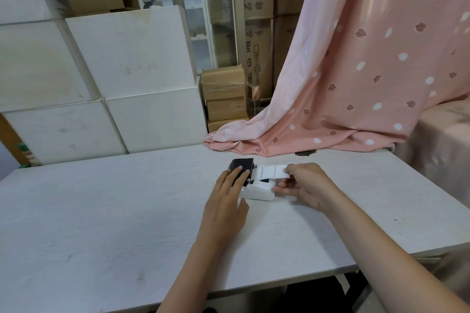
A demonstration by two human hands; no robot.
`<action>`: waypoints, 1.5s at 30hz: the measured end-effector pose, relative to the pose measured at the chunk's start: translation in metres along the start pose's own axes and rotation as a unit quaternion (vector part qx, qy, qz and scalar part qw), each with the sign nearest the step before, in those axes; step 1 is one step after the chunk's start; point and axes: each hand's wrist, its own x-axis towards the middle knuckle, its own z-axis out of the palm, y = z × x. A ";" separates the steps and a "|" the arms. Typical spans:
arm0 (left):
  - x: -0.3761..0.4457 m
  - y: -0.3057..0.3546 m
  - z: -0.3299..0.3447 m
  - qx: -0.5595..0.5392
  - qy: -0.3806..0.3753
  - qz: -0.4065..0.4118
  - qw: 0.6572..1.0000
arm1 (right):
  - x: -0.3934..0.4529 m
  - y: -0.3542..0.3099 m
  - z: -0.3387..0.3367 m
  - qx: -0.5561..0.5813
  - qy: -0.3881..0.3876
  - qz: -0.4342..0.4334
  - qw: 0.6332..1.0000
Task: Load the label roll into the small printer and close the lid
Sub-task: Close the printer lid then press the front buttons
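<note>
A small white printer point(259, 192) lies on the white table point(101, 211), a little right of the middle. Its black lid point(241, 164) is swung open to the left. My left hand point(226, 201) rests flat on the lid and the printer's left side, fingers spread. A white strip of labels point(270, 171) runs from the printer's inside out to the right. My right hand point(305, 185) pinches the strip's free end between thumb and fingers. The roll itself is hidden inside the printer.
A pink patterned curtain point(356, 84) hangs at the right and spills onto the table's far edge. White foam boxes point(101, 84) are stacked behind the table on the left. Cardboard boxes point(225, 96) stand behind the middle.
</note>
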 end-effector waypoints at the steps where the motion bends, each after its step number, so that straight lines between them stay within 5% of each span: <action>1: 0.000 0.000 0.001 0.009 -0.005 0.006 1.000 | 0.000 0.000 0.000 0.003 -0.001 -0.004 1.000; 11: 0.001 -0.001 0.004 0.024 -0.018 0.012 0.999 | 0.007 0.000 -0.005 -0.007 0.022 -0.051 0.998; 15: 0.001 -0.001 0.005 0.025 -0.021 0.004 0.999 | 0.021 0.005 -0.006 -0.102 0.065 -0.125 0.985; 23: 0.002 -0.002 0.006 0.011 -0.008 -0.004 1.000 | 0.030 -0.030 0.015 -0.316 -0.046 -0.101 0.942; 27: 0.003 -0.004 0.003 -0.072 0.026 -0.048 0.996 | 0.020 -0.034 0.022 -0.325 -0.060 -0.067 0.941; 34: 0.014 -0.014 -0.013 -0.367 0.082 -0.216 0.901 | -0.001 0.003 0.042 -0.268 -0.092 -0.006 0.959; 38: 0.021 -0.012 -0.016 -0.473 0.100 -0.249 0.840 | 0.017 0.018 0.053 -0.278 0.007 -0.125 0.952; 41: 0.023 -0.019 -0.013 -0.520 0.078 -0.292 0.799 | 0.018 0.026 0.062 -0.159 -0.074 -0.098 0.980; 45: 0.025 -0.027 -0.012 -0.593 0.041 -0.350 0.724 | 0.017 0.035 0.068 -0.157 -0.100 -0.119 0.975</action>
